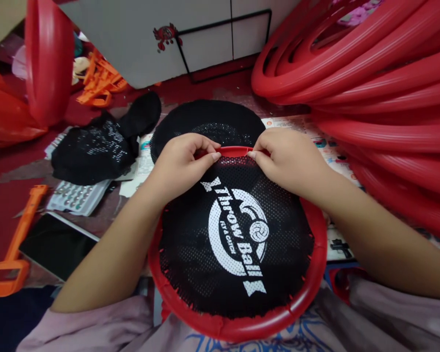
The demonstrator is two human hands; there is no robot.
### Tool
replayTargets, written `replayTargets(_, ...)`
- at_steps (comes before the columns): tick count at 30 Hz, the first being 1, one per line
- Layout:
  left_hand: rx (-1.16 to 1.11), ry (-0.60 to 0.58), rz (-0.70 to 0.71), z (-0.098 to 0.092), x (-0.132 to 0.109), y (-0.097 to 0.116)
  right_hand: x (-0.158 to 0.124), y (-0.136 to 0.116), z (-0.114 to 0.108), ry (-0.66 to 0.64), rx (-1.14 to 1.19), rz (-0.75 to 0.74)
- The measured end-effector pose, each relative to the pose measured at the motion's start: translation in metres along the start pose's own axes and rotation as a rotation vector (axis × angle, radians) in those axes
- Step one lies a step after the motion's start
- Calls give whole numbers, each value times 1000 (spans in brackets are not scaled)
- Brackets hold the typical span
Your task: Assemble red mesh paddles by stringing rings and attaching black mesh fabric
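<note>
A red plastic ring lies in front of me with a black mesh stretched across it, printed in white with "Throw Ball". My left hand pinches the mesh edge at the far rim of the ring, fingers closed. My right hand pinches the same far rim just to the right, fingers closed too. A short bare stretch of red rim shows between the two hands.
A stack of black mesh discs lies just beyond the ring, more crumpled mesh to the left. Several red rings pile up on the right, one red ring at upper left. Orange handles, a dark tablet and a calculator lie left.
</note>
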State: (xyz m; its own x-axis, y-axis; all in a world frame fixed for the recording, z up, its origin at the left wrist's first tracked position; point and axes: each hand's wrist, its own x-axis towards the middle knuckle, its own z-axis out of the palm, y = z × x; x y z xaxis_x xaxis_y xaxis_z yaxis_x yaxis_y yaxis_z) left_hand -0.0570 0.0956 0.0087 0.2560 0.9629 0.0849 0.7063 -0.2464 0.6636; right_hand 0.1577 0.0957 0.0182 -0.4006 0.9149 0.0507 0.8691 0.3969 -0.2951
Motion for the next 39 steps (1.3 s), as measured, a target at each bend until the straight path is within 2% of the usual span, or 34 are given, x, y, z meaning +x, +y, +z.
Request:
replayTargets(7,55,52,-31,3,0,5,1,-1,2,-1,-66,7)
replayTargets(14,-64,8,-51,3,3,-1,1,-2,-4,-55,-130,-4)
replayTargets(20,-81,-14,-67,2,4,-1,1,2,-10,-110,-85,-24)
replayTargets(25,-69,-27,-44,2,4,1,1,2,-7,-80,-86,-34)
replayTargets(33,-56,35,-44,3,3,-1,2,1,-7,-84,-69,-24)
replayTargets(39,-68,-24,-21,1,3,0,1,2,-7,-82,-48,-21)
